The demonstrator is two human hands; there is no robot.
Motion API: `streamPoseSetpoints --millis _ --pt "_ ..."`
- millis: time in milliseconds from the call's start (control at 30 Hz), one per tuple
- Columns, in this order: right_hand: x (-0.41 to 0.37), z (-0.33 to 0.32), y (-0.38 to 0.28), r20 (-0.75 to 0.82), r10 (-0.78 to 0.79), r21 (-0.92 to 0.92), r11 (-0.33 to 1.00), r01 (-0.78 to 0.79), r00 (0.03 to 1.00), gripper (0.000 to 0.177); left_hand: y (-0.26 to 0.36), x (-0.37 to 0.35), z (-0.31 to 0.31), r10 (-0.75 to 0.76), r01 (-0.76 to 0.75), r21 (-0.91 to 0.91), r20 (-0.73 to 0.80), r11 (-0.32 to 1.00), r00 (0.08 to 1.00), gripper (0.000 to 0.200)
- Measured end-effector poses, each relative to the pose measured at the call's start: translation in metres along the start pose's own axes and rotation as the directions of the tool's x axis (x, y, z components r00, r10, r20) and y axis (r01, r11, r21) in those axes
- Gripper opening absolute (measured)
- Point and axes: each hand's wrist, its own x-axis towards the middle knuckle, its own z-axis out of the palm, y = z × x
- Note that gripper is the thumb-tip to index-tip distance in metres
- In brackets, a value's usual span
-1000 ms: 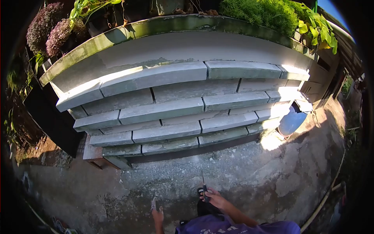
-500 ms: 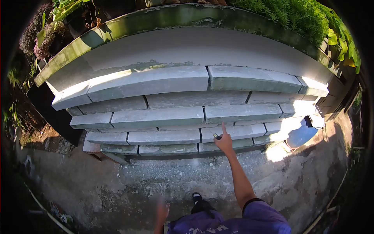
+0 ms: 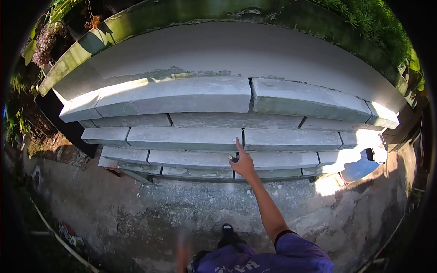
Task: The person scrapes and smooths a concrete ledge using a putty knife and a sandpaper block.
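Pale grey blocks point(image 3: 186, 136) are stacked in stepped rows in front of a smooth wall. My right hand point(image 3: 243, 163) reaches over the lower rows with its index finger stretched toward the middle row, close to a dark vertical gap. The other fingers are curled around a small dark and yellowish tool point(image 3: 233, 159); its exact kind is unclear. Low at the bottom, my left hand point(image 3: 183, 243) is smeared by motion, away from the blocks, and its fingers cannot be made out.
A blue rounded object point(image 3: 359, 170) stands in sunlight at the right end of the rows. Mossy coping point(image 3: 182, 14) and plants top the wall. Stained concrete floor point(image 3: 182, 204) lies below the blocks. A thin pole point(image 3: 63, 241) is at lower left.
My right hand has moved left along the rows, its finger still extended and the tool still held. My left hand has dropped slightly. The camera view has shifted closer to the wall.
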Motion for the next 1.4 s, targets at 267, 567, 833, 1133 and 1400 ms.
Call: streamPoseSetpoints --millis 267,567,833,1133,1400 --pt "0.01 -0.005 -0.004 -0.146 0.095 -0.045 0.994 -0.103 0.985 0.091 0.005 0.01 0.005 -0.031 0.031 0.003 0.003 1.0 1.0 0.059" --pt "0.016 -0.061 0.062 -0.355 0.183 0.102 0.982 -0.157 0.917 0.08 -0.002 0.04 0.018 -0.005 0.006 -0.023 0.032 1.0 0.999 0.058" --pt "-0.065 0.002 0.025 0.072 -0.045 0.452 0.892 0.008 0.996 0.04 0.0 0.064 0.011 0.012 -0.01 -0.036 0.069 0.999 0.998 0.06" --pt "-0.22 0.11 0.001 0.287 0.219 0.685 0.634 -0.36 0.932 0.031 -0.082 0.104 -0.043 -0.053 0.061 -0.018 0.29 0.998 0.956 0.066" --pt "-0.176 0.049 -0.121 -0.332 0.081 0.511 0.853 0.107 0.94 0.039 -0.139 0.173 -0.118 0.233 -0.23 -0.038 0.159 0.973 0.959 0.065"
